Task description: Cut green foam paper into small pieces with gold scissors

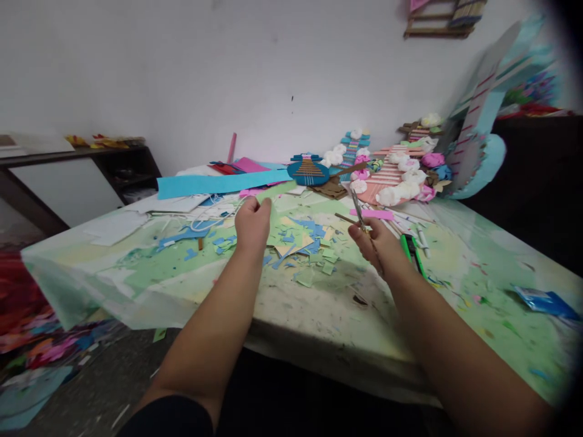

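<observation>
My left hand (252,223) is closed, thumb on top, on a light green paper strip (281,192) that sticks out to the upper right. In my right hand (382,246) is a pair of scissors (357,206), one blade pointing up and away. A thin dark piece also juts left from that hand; whether it is the other blade, I cannot tell. Between and below the hands, blue and green paper scraps (314,233) lie scattered on the table. The scissors are apart from the green strip.
A long blue paper strip (223,182) lies behind my left hand, near a teal lute-shaped craft (308,172). Pink and white paper-flower crafts (401,176) stand at the back right. A green utility knife (413,255) and a blue packet (546,301) lie rightward on the covered table (310,309).
</observation>
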### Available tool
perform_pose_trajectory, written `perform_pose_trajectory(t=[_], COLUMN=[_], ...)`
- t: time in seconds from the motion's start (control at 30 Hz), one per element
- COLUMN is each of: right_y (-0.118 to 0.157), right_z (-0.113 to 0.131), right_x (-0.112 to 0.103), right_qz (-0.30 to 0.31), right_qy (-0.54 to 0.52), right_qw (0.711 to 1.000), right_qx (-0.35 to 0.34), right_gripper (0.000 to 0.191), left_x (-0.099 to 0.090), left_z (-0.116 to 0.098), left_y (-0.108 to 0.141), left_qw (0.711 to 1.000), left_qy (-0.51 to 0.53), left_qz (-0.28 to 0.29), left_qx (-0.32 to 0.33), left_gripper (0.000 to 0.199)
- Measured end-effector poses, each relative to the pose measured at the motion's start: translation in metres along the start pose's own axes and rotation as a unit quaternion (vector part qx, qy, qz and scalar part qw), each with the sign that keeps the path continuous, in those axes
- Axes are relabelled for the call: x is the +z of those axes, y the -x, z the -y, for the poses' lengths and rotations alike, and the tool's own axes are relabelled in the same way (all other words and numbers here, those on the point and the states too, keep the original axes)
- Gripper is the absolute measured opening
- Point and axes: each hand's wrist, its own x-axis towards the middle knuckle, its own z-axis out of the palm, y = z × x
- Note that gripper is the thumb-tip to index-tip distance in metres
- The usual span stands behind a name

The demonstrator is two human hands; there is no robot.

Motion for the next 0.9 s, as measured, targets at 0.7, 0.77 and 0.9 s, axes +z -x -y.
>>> perform_pose_trajectory(t=[0.7, 0.77, 0.9], right_y=[-0.013, -0.011, -0.01], right_z=[-0.031, -0.03, -0.028], right_x=[0.009, 0.008, 0.007], right_qz=[0.08, 0.084, 0.099], right_qy=[0.305, 0.315, 0.325], right_qw=[0.941, 0.939, 0.937], right_qx=[0.121, 0.11, 0.08], right_gripper=[0.034, 0.033, 0.031], left_x=[0.031, 0.032, 0.035], left_z=[0.018, 0.019, 0.016], left_y=[0.051, 0.049, 0.046], left_qw=[0.762, 0.768, 0.798], left_qy=[-0.442, -0.435, -0.384], left_qz=[0.293, 0.306, 0.292], left_qx=[0.371, 0.357, 0.361], left_gripper=[0.022, 0.02, 0.016])
